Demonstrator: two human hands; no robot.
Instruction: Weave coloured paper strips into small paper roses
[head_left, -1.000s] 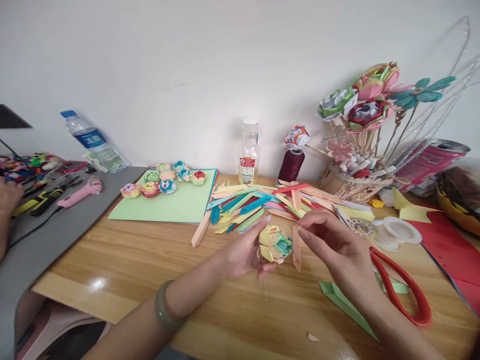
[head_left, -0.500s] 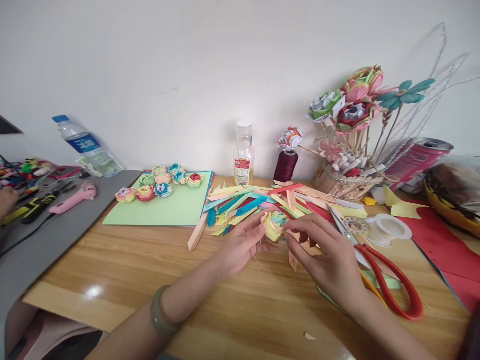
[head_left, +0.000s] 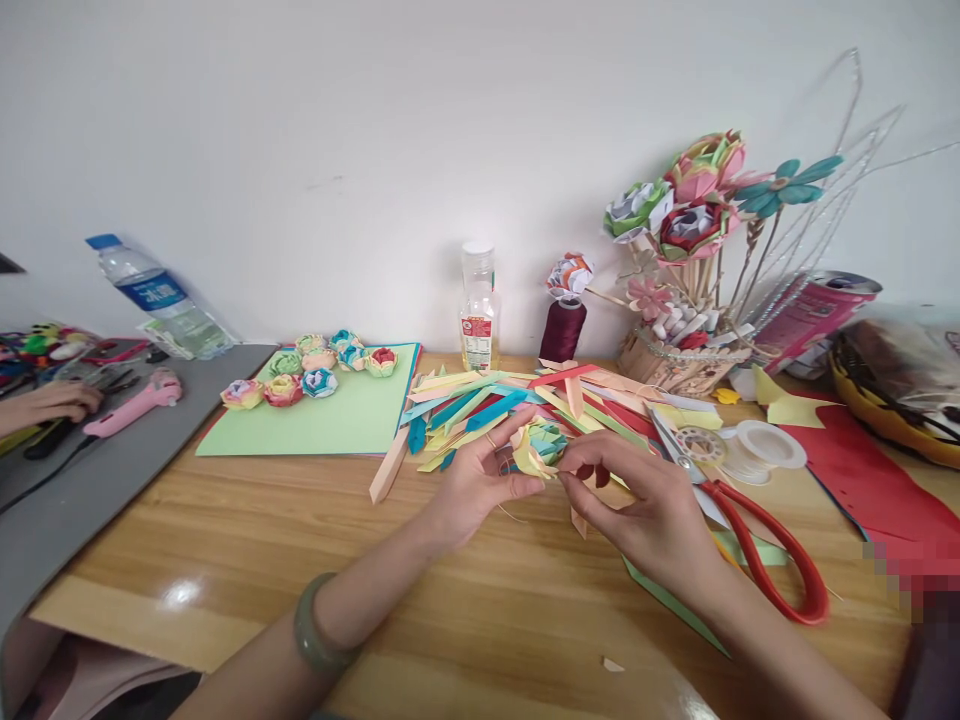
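Note:
A small yellow and green paper flower (head_left: 534, 450) is held above the wooden table (head_left: 315, 560). My left hand (head_left: 480, 480) grips it from the left, its thumb below the petals. The thumb and forefinger of my right hand (head_left: 637, 495) are pinched together at the flower's lower right edge; what lies between those fingertips is too small to name. A thin thread hangs below the flower. Folded paper strips (head_left: 480, 410) in many colours lie heaped behind my hands. Scissors with red handles (head_left: 780, 550) rest beside my right hand, near white thread spools (head_left: 769, 447).
Several finished paper flowers (head_left: 283, 390) sit on a green sheet (head_left: 300, 435) at left. A glass bottle (head_left: 478, 320), a maroon thread cone (head_left: 562, 330) and a flower basket (head_left: 679, 362) stand behind. Another person's hand (head_left: 64, 402) is near a pink glue gun (head_left: 139, 402).
The flower has tilted, showing more of its green inside, and my left thumb has moved lower. The view has shifted slightly. The other person's hand has reached further right.

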